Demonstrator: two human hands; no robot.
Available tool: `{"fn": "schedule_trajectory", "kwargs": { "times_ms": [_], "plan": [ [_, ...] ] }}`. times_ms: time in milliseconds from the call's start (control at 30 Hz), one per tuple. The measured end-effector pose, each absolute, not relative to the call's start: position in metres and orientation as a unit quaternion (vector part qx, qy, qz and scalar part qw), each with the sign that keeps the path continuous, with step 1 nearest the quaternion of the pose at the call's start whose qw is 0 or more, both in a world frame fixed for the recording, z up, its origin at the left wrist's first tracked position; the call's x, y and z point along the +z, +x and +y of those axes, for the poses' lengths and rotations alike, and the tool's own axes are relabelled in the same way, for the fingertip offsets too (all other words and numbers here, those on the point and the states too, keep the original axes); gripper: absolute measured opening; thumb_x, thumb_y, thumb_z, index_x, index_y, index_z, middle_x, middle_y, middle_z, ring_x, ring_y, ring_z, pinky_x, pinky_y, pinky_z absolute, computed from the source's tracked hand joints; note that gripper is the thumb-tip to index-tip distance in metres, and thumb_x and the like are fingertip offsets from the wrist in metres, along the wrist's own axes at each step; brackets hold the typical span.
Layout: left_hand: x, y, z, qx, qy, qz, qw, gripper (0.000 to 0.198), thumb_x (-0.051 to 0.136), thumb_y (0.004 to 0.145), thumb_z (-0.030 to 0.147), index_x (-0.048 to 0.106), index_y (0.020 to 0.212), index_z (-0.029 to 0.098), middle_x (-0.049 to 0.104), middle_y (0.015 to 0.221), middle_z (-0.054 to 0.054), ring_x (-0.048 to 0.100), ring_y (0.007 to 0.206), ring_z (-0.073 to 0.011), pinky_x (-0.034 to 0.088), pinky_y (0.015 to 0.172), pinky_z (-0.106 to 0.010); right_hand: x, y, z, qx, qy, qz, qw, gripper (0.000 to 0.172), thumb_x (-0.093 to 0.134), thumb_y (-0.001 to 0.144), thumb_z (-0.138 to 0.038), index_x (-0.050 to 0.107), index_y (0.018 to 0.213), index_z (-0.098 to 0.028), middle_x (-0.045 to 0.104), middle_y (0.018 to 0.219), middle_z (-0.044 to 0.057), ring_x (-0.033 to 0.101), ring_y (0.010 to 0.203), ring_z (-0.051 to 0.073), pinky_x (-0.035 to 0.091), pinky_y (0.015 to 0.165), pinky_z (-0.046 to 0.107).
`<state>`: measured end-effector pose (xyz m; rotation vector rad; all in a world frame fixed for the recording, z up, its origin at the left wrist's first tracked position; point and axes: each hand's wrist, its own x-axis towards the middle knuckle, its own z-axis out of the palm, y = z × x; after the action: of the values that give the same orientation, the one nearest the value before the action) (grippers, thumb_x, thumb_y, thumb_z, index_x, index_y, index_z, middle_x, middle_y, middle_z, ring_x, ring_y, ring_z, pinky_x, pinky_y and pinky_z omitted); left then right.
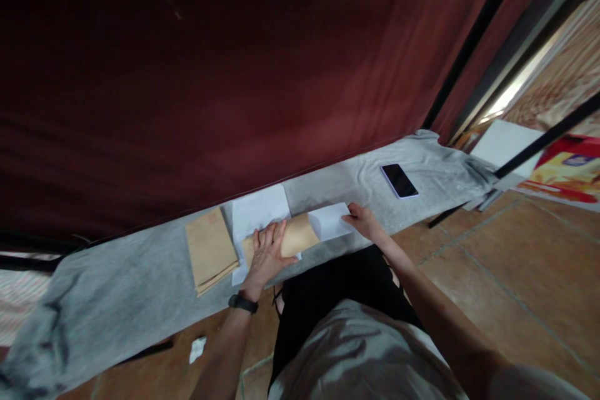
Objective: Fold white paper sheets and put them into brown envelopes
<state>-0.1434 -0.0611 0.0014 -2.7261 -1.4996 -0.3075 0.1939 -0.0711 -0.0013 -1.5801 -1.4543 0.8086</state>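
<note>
A brown paper envelope (300,234) lies across the bench in front of me, bulging a little. From its right end sticks out a white sheet of paper (330,221), slightly curved. My left hand (269,253) rests with spread fingers on the envelope's left part, pressing it down. At the sheet's right edge, my right hand (362,220) pinches the paper between thumb and fingers. Beneath the envelope and behind my left hand lie more white sheets (262,206). To their left sits a stack of brown envelopes (210,247).
A grey cloth (135,281) covers the narrow bench. A phone (399,180) lies on it at the right. Dark red curtain (262,75) hangs right behind the bench. A red and yellow box (569,169) stands at the far right, and crumpled white tissue (197,349) lies on the tiled floor.
</note>
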Motion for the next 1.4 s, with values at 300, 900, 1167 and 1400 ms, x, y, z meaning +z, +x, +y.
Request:
{"fn": "schedule_trajectory", "kwargs": {
  "times_ms": [300,900,1167,1400],
  "plan": [
    [0.008,-0.126,-0.064,-0.117,-0.88,-0.461,-0.006,0.117,0.079,0.072,0.052,0.009,0.16,0.022,0.038,0.155,-0.02,0.032,0.147,-0.039,0.014,0.12,-0.064,-0.013,0.157,-0.078,0.373,-0.596,-0.518,0.488,0.021,0.059,0.083,-0.04,0.065,0.08,-0.02,0.066,0.073,0.001,0.058,0.065,0.016,0.044,0.061,0.027],
    [0.019,-0.105,-0.069,-0.127,-0.896,-0.425,-0.009,0.111,0.077,0.076,0.048,0.009,0.16,0.023,0.04,0.153,-0.019,0.032,0.147,-0.0386,0.016,0.12,-0.065,-0.011,0.124,-0.089,0.324,-0.632,-0.554,0.434,0.019,0.056,0.083,-0.024,0.066,0.067,-0.022,0.066,0.073,0.002,0.059,0.065,0.016,0.04,0.061,0.025],
    [0.019,-0.102,-0.07,-0.127,-0.898,-0.421,0.002,0.11,0.076,0.076,0.05,0.011,0.16,0.023,0.039,0.154,-0.019,0.032,0.147,-0.0388,0.016,0.12,-0.065,-0.014,0.121,-0.092,0.297,-0.642,-0.525,0.473,0.01,0.057,0.081,-0.023,0.066,0.079,-0.023,0.068,0.079,0.002,0.062,0.071,0.018,0.045,0.067,0.027],
    [0.022,-0.099,-0.069,-0.117,-0.902,-0.416,0.009,0.111,0.078,0.075,0.049,0.013,0.16,0.022,0.038,0.156,-0.02,0.03,0.148,-0.0397,0.014,0.121,-0.065,-0.016,0.123,-0.094,0.317,-0.611,-0.495,0.53,0.033,0.057,0.077,-0.023,0.058,0.11,-0.024,0.061,0.078,-0.002,0.06,0.07,0.017,0.047,0.066,0.028]
  ]
}}
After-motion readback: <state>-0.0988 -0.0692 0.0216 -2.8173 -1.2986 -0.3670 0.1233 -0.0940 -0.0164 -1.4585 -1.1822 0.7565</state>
